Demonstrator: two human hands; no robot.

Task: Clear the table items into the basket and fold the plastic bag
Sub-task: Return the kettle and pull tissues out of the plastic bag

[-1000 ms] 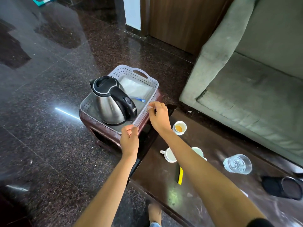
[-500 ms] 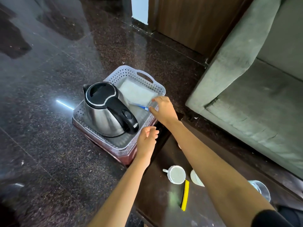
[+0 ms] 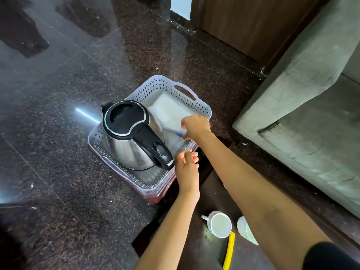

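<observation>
A white perforated basket (image 3: 202, 106) sits on a small reddish stool beside the dark table (image 3: 194, 256). Inside it stands a steel kettle (image 3: 128, 141) with a black lid and handle, and a clear plastic bag (image 3: 167, 112) with a blue strip lies in the far half. My right hand (image 3: 194, 126) reaches into the basket and pinches the near edge of the bag. My left hand (image 3: 186, 166) hovers at the basket's near rim by the kettle handle, fingers loosely curled, holding nothing. On the table lie a white cup (image 3: 219, 225), a second white cup (image 3: 245, 228) half hidden by my right arm, and a yellow stick (image 3: 229, 250).
A grey-green sofa (image 3: 303, 114) fills the right side. Polished dark stone floor (image 3: 68, 94) spreads left and ahead. A wooden door (image 3: 243, 22) stands at the back.
My right hand has moved from the basket's rim into the basket and taken hold of the bag's edge. My left hand shifted right along the near rim. The view moved closer over the basket.
</observation>
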